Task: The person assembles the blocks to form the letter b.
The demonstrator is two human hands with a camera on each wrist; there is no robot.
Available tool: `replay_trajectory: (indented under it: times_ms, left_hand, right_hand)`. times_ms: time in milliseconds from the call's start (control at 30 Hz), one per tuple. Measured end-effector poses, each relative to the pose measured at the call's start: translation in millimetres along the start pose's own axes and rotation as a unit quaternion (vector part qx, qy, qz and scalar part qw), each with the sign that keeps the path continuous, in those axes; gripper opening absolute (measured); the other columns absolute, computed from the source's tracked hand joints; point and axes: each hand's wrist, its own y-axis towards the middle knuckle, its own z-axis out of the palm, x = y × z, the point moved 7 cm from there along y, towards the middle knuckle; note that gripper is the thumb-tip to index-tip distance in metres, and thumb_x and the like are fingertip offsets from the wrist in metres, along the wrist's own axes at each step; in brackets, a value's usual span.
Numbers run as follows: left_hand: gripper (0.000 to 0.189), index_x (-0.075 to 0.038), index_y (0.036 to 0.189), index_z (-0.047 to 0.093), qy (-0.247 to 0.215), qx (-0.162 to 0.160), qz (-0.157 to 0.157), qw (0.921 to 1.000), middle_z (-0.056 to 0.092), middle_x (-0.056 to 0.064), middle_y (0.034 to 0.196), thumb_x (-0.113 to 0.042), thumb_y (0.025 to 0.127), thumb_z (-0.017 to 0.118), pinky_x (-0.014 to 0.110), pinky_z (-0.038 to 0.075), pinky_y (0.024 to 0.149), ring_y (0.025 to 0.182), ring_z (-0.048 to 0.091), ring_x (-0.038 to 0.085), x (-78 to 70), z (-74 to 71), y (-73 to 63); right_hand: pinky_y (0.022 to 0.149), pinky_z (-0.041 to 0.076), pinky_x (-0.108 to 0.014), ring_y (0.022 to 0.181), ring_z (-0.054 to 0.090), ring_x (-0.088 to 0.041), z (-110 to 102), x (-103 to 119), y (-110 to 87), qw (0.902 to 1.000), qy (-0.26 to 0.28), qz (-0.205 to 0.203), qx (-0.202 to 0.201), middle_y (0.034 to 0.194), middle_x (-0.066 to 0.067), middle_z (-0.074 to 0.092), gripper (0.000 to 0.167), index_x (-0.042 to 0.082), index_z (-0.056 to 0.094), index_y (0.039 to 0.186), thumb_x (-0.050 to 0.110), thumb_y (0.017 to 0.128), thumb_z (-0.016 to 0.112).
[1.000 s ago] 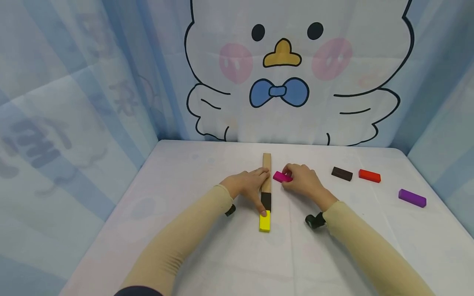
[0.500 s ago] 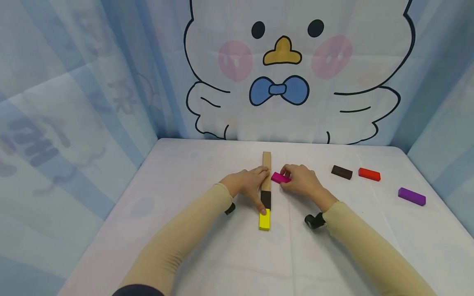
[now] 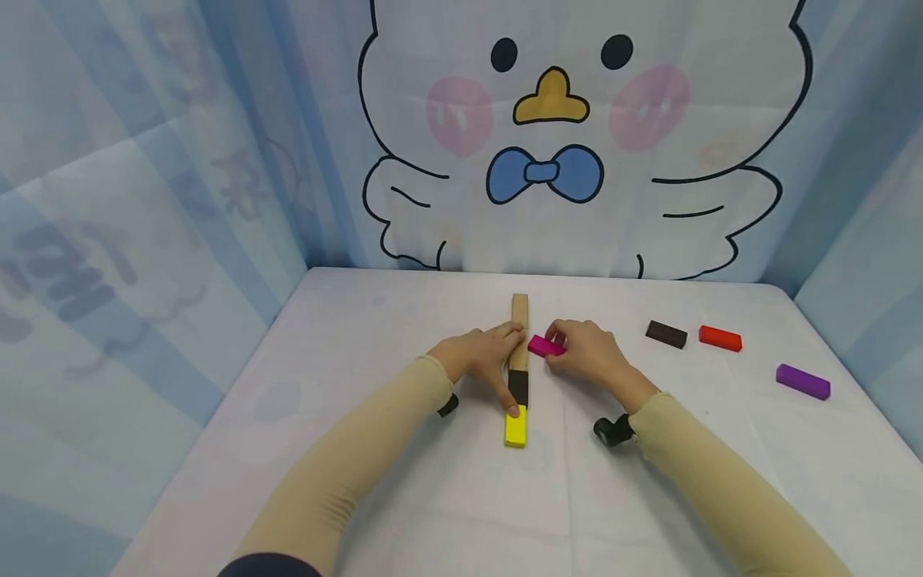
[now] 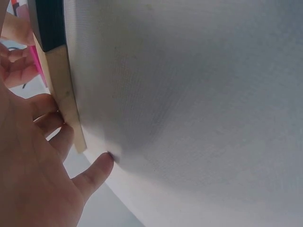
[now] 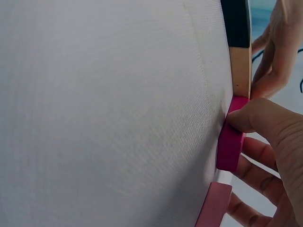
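Head view: spread left hand touches the laid block row; right hand pinches magenta block beside it; brown, red, purple blocks lie unjoined.

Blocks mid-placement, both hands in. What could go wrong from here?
The magenta block, pinched by the right hand, sits right beside the row; a nudge might push it askew. The left hand has its thumb on the yellow block; a slip might skew that end. The pink block beside the right hand might get bumped.
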Motion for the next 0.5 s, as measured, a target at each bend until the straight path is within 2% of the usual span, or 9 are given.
replay_trajectory:
  times_ms: [267, 400, 500]
  left_hand:
    - [0.141, -0.014, 0.167, 0.013, 0.004, 0.003, 0.0, 1.0, 0.003, 0.002, 0.176, -0.082, 0.063, 0.08, 0.049, 0.029, 0.127, 0.16, 0.016, 0.02, 0.2, -1.0, -1.3]
    - [0.141, -0.014, 0.167, 0.012, 0.008, 0.001, 0.0, 1.0, 0.003, 0.002, 0.176, -0.082, 0.063, 0.08, 0.048, 0.029, 0.127, 0.16, 0.017, 0.02, 0.4, 0.1, -0.1]
    - [0.142, -0.015, 0.167, 0.013, 0.009, -0.001, -0.001, 1.0, 0.003, 0.002, 0.176, -0.083, 0.062, 0.08, 0.048, 0.029, 0.127, 0.16, 0.018, 0.02, 0.9, 0.9, 1.1]
  right_hand:
    - [0.085, 0.054, -0.054, 0.095, 0.064, -0.03, -3, 1, -1.2, 0.9999, -0.003, -0.008, -0.011, 0.111, -0.011, 0.072, 0.035, 0.009, 0.069, 0.119, 0.031, 0.092, 0.073]
    - [0.09, 0.055, -0.053, 0.101, 0.064, -0.032, -7, -4, -3.3, 0.9997, 0.005, 0.0, -0.025, 0.119, -0.015, 0.069, 0.034, 0.008, 0.069, 0.122, 0.032, 0.1, 0.06]
    - [0.091, 0.054, -0.052, 0.101, 0.063, -0.033, -12, -10, -5.6, 0.9993, 0.018, 0.01, -0.031, 0.119, -0.017, 0.068, 0.033, 0.006, 0.069, 0.124, 0.027, 0.104, 0.051]
